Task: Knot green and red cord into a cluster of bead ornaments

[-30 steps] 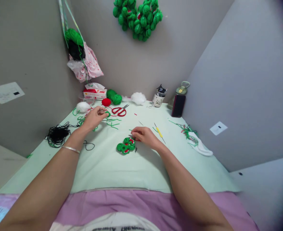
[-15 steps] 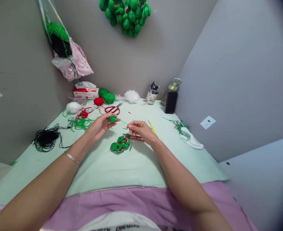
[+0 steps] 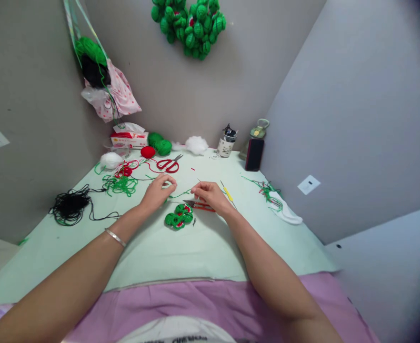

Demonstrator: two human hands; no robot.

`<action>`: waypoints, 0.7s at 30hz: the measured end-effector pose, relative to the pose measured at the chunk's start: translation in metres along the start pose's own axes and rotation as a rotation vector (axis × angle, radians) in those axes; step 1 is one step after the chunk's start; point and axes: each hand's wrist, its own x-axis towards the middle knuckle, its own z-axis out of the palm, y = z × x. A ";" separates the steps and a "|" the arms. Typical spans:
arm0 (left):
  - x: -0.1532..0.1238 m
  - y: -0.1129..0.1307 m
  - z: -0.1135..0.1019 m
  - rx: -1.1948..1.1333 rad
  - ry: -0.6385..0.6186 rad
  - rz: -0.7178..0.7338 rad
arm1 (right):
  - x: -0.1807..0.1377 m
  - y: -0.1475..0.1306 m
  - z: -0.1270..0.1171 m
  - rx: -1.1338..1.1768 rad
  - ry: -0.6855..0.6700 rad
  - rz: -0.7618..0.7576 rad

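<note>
My left hand (image 3: 157, 191) is closed, its thumb and index finger curled near each other. A bit of green shows at its lower edge; the green crocheted ball there is mostly hidden by the hand. A slack green yarn (image 3: 182, 194) runs from it to my right hand (image 3: 208, 194), which pinches the yarn between thumb and fingers. Just above those fingers a thin line sticks up, too fine to name. Under my right hand lie red-handled thread snips (image 3: 203, 206). Green crocheted pieces with red and white parts (image 3: 179, 217) rest on the table between my hands.
Red scissors (image 3: 168, 165), a red yarn ball (image 3: 147, 152) and green yarn (image 3: 160, 144) lie further back. Tangled black yarn (image 3: 69, 205) is at left. A yellow-handled crochet hook (image 3: 227, 193) lies right of my hand. A phone (image 3: 255, 155) leans upright at the back right.
My left hand has turned and dropped slightly, so the green ball is now mostly hidden. The yarn between my hands has gone from taut to slack. My right hand stays nearly still.
</note>
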 end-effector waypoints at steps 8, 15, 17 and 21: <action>-0.019 0.014 0.016 -0.117 -0.475 -0.030 | -0.006 -0.006 0.009 -0.090 -0.090 -0.062; -0.015 0.004 0.018 0.136 -0.199 0.226 | -0.004 -0.002 0.010 -0.348 0.102 -0.224; -0.014 -0.001 0.022 0.059 -0.163 0.173 | -0.008 -0.002 0.017 -0.498 0.127 -0.292; -0.011 -0.002 0.023 -0.273 -0.146 -0.036 | -0.016 -0.009 0.026 -0.689 0.070 -0.298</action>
